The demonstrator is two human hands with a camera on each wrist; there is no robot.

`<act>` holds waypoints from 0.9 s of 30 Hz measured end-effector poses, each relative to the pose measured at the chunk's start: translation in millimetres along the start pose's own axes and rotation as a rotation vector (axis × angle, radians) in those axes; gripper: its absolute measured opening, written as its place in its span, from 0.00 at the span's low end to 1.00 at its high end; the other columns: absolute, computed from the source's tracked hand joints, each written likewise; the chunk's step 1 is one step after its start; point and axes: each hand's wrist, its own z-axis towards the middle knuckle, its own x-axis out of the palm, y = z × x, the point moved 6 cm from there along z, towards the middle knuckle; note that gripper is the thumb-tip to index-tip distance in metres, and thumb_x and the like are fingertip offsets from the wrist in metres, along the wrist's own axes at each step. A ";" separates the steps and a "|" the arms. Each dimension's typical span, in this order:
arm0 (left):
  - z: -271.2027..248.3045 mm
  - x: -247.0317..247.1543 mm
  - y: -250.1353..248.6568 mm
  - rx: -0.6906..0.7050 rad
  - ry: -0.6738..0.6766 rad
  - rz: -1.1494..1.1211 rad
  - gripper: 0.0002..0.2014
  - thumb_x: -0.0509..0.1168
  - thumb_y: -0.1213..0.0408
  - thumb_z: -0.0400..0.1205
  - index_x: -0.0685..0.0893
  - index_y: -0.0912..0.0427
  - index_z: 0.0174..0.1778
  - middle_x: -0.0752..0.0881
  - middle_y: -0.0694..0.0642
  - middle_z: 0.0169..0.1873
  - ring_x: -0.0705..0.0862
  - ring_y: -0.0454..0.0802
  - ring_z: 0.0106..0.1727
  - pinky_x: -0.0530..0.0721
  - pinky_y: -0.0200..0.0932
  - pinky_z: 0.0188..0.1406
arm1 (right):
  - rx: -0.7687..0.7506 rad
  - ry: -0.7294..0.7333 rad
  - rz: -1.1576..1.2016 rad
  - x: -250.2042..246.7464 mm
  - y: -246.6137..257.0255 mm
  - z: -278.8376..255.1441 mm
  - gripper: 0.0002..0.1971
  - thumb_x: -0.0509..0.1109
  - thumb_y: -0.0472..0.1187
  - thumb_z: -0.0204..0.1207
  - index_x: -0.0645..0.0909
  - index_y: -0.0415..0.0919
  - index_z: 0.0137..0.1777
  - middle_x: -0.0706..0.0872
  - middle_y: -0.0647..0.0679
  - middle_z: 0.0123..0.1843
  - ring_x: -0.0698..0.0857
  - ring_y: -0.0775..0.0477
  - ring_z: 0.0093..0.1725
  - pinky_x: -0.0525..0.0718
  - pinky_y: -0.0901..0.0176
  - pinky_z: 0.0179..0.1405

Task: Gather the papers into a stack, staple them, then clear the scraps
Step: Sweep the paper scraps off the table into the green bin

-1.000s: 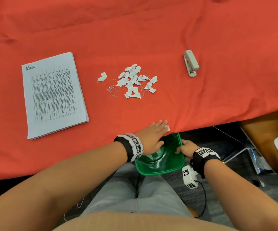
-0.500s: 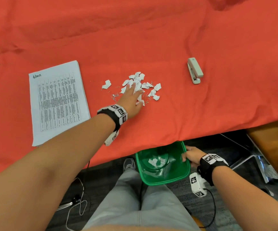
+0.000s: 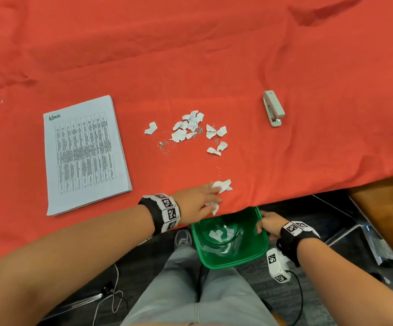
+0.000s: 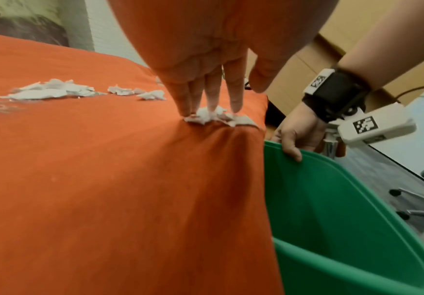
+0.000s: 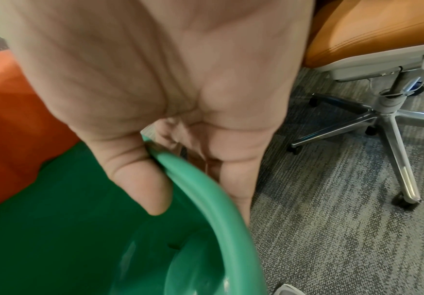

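Note:
A stapled paper stack [image 3: 85, 154] lies at the table's left. White paper scraps [image 3: 190, 128] and loose staples [image 3: 163, 147] are scattered mid-table. My left hand [image 3: 200, 203] lies flat with straight fingers [image 4: 213, 93] pressing a small bunch of scraps [image 3: 222, 185] [image 4: 215, 117] against the red cloth at the table's near edge. Just below that edge, my right hand [image 3: 269, 223] grips the rim of a green bin [image 3: 259, 252] [image 5: 205, 189], thumb inside. A few scraps [image 3: 215, 234] lie in the bin's bottom.
A grey stapler [image 3: 273, 108] rests on the red tablecloth [image 3: 190, 55] to the right of the scraps. An orange office chair [image 5: 372, 34] with a metal wheeled base [image 5: 392, 119] stands on the carpet at my right. Cables lie on the floor.
My left hand went from the bin up to the scrap pile, then dragged a bunch of scraps back toward the near edge. The right hand kept hold of the bin.

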 end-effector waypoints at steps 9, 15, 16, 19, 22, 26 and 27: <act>63.7 -80.4 49.7 -0.208 -0.311 -0.085 0.25 0.56 0.60 0.85 0.65 0.57 0.80 0.62 0.57 0.81 0.58 0.54 0.83 0.57 0.49 0.82 | -0.014 -0.025 0.041 3.8 11.4 -11.4 0.24 0.58 0.17 0.58 0.82 0.38 0.49 0.84 0.33 0.36 0.85 0.32 0.39 0.83 0.23 0.53; 73.7 -38.0 25.9 -0.143 -0.128 -0.054 0.30 0.55 0.60 0.86 0.53 0.60 0.84 0.48 0.57 0.85 0.45 0.55 0.85 0.49 0.49 0.83 | -0.023 -0.001 0.021 1.0 7.0 -3.7 0.28 0.61 0.21 0.50 0.81 0.40 0.52 0.86 0.32 0.42 0.88 0.29 0.42 0.83 0.21 0.52; 66.3 -27.5 17.2 -0.114 -0.110 -0.069 0.30 0.54 0.60 0.86 0.52 0.60 0.84 0.47 0.56 0.85 0.43 0.55 0.85 0.49 0.50 0.83 | -0.020 0.004 0.015 0.5 4.5 -0.9 0.28 0.61 0.20 0.52 0.81 0.40 0.53 0.86 0.32 0.42 0.88 0.29 0.42 0.82 0.20 0.53; 33.8 10.1 -12.2 -0.032 -0.050 -0.121 0.33 0.54 0.58 0.86 0.46 0.54 0.85 0.44 0.52 0.85 0.40 0.51 0.85 0.46 0.49 0.83 | -0.013 -0.020 -0.011 -0.9 12.4 -12.1 0.25 0.59 0.17 0.61 0.81 0.42 0.50 0.86 0.34 0.42 0.87 0.31 0.44 0.84 0.24 0.54; 5.2 48.9 -39.4 0.028 0.037 -0.110 0.33 0.54 0.56 0.86 0.46 0.54 0.85 0.43 0.52 0.85 0.38 0.51 0.84 0.43 0.50 0.84 | -0.008 -0.016 -0.031 -4.0 7.0 -1.4 0.25 0.62 0.19 0.58 0.83 0.46 0.48 0.88 0.31 0.47 0.87 0.26 0.51 0.84 0.24 0.53; -11.6 64.8 -59.9 0.046 0.121 -0.250 0.27 0.52 0.59 0.88 0.56 0.56 0.84 0.50 0.51 0.85 0.43 0.47 0.85 0.47 0.47 0.85 | 0.002 -0.002 -0.039 -4.8 2.3 7.5 0.26 0.62 0.20 0.55 0.84 0.46 0.47 0.88 0.30 0.46 0.86 0.22 0.54 0.83 0.21 0.53; -13.2 53.4 -61.0 0.048 0.068 -0.286 0.24 0.52 0.60 0.88 0.61 0.55 0.82 0.54 0.50 0.84 0.46 0.44 0.85 0.47 0.43 0.84 | -0.002 -0.007 -0.047 -3.6 8.4 -1.6 0.24 0.62 0.19 0.57 0.83 0.46 0.46 0.87 0.31 0.45 0.87 0.23 0.53 0.84 0.24 0.54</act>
